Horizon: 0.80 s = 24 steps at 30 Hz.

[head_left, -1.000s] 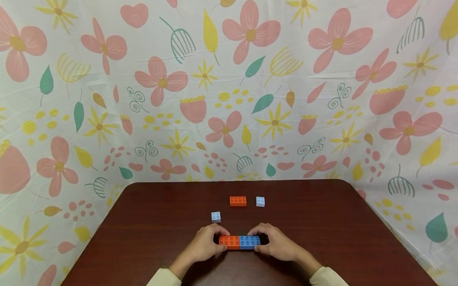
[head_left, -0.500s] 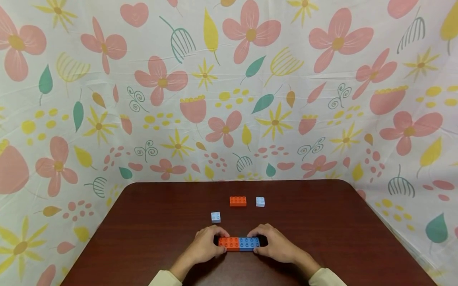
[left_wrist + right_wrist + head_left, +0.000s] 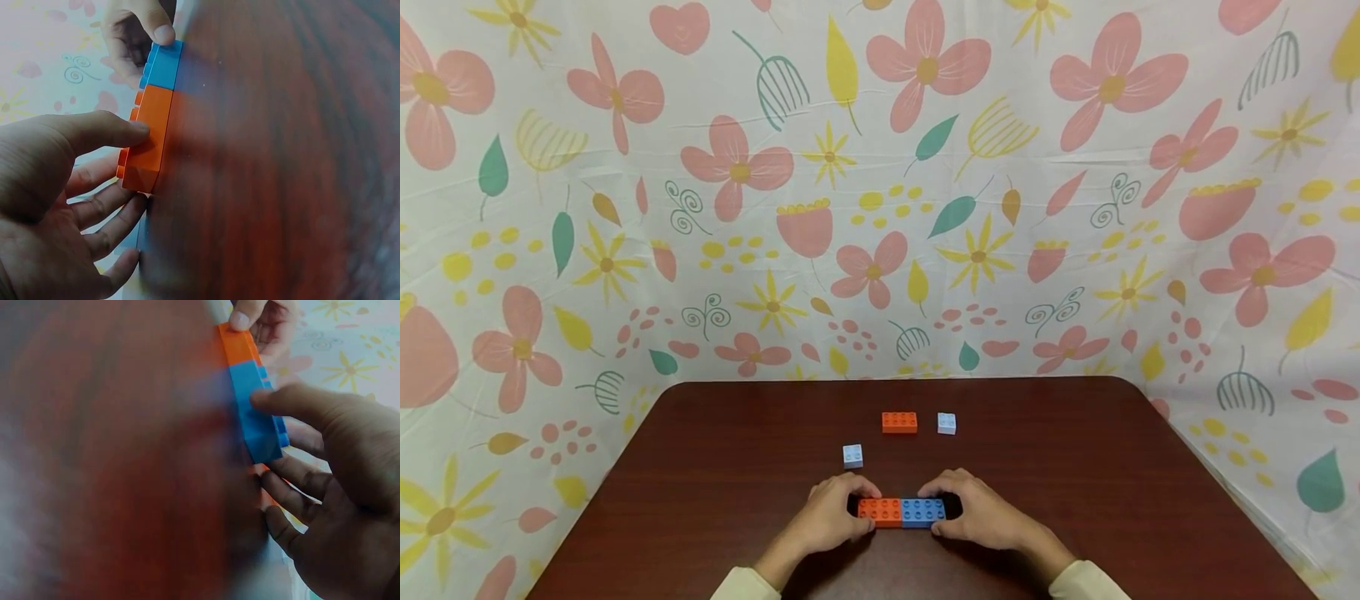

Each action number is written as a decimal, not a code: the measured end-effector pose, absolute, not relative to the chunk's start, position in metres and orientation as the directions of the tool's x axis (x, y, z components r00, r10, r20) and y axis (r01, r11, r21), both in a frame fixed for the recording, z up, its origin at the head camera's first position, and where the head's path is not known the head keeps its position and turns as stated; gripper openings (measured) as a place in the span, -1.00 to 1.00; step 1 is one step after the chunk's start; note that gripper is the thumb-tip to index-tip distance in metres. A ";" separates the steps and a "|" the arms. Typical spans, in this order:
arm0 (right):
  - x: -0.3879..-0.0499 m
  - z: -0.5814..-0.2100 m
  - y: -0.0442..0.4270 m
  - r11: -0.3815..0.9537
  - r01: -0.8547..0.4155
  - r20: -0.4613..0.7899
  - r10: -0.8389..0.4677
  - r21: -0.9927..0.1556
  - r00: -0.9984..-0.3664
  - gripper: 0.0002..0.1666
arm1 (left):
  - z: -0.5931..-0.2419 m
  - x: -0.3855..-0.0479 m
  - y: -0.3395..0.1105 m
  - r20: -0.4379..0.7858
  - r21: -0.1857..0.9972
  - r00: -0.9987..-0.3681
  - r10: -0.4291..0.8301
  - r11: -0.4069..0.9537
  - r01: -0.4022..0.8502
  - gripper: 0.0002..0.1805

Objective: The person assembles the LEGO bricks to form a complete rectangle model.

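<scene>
An orange toy brick [image 3: 880, 512] and a blue toy brick [image 3: 922, 512] lie end to end on the table, touching, studs up. My left hand [image 3: 835, 515] pinches the orange brick from its left side, thumb [image 3: 134, 132] on the near face and fingers round the back. From the right, my right hand [image 3: 981, 512] grips the blue brick the same way, its thumb [image 3: 269, 399] on the near face. In the left wrist view the orange brick [image 3: 149, 137] meets the blue one [image 3: 164, 65] without a visible gap.
On the dark brown table [image 3: 737, 433], another orange brick [image 3: 899, 422] lies farther back. A small pale brick [image 3: 947, 423] is to its right, and a second pale brick [image 3: 852, 456] sits just beyond my left hand. Flower-printed cloth [image 3: 880, 192] hangs behind the table.
Both hands and the two bricks have shifted very slightly toward me. The grip on each brick looks the same, and the other bricks stay in place.
</scene>
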State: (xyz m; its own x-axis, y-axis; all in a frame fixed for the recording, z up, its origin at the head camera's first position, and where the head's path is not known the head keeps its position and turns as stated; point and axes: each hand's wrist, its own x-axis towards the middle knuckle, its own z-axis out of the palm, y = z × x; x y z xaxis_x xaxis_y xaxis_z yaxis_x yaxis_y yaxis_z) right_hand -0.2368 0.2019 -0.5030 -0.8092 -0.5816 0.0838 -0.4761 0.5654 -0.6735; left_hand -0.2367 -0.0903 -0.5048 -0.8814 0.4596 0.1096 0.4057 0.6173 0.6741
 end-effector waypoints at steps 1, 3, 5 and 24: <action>-0.238 -0.502 0.203 0.553 -0.482 0.089 -0.590 -0.679 -0.802 -0.52 | -0.505 -0.237 -0.090 0.111 0.673 -0.881 0.461 0.617 0.408 -0.67; -0.241 -0.499 0.204 0.526 -0.490 0.100 -0.604 -0.696 -0.791 -0.49 | -0.505 -0.237 -0.090 0.110 0.672 -0.881 0.459 0.619 0.407 -0.67; -0.245 -0.496 0.205 0.512 -0.493 0.111 -0.606 -0.704 -0.788 -0.47 | -0.506 -0.237 -0.091 0.111 0.671 -0.881 0.459 0.619 0.407 -0.67; -0.303 -0.450 0.193 0.547 -0.514 0.220 -0.513 -0.660 -0.829 -0.47 | -0.505 -0.236 -0.090 0.084 0.681 -0.890 0.449 0.626 0.380 -0.68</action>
State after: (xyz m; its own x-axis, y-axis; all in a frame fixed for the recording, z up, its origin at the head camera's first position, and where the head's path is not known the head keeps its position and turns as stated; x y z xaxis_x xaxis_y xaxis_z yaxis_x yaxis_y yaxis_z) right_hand -0.3034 0.1935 -0.4495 -0.8294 -0.5135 0.2200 -0.5141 0.5475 -0.6603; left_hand -0.2360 -0.0901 -0.5047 -0.8897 0.4487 0.0839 0.3799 0.6260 0.6810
